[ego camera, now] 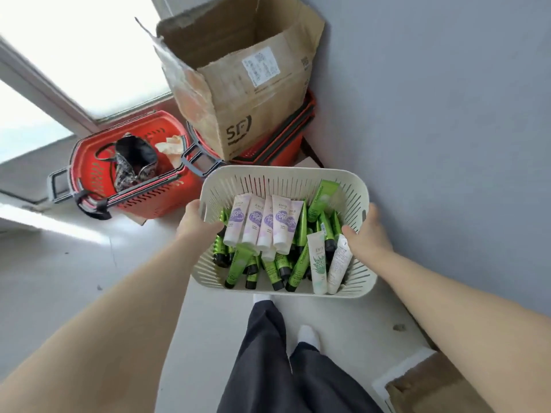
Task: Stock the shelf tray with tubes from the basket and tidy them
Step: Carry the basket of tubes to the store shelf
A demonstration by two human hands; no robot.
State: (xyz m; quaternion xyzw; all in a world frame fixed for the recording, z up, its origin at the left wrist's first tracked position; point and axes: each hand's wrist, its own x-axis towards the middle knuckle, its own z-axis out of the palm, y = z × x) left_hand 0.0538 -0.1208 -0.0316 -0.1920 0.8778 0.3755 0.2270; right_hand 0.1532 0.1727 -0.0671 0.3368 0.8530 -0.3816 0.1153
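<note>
As the cream slotted basket (280,171) is held clear of the pale floor (59,263), each hand takes one side of it. The left hand (195,223) grips the left rim, with its digits curled over the edge. The right hand (368,234) grips the right rim, thumb inside the wall and fingers wrapped outside.

Basket contents:
- White and purple tubes (268,222) lie side by side on top, caps toward the person.
- Green tubes (301,263) are piled loosely beneath and around them.
- Two white tubes with green print (317,263) lean against the near right corner, just beside the right thumb.

Beyond the basket, a red shopping basket (167,186) sits on the floor and holds a patterned bag (134,165). An open cardboard box (238,93) rests on a stack of red baskets (286,144) against the grey wall (447,114).
</note>
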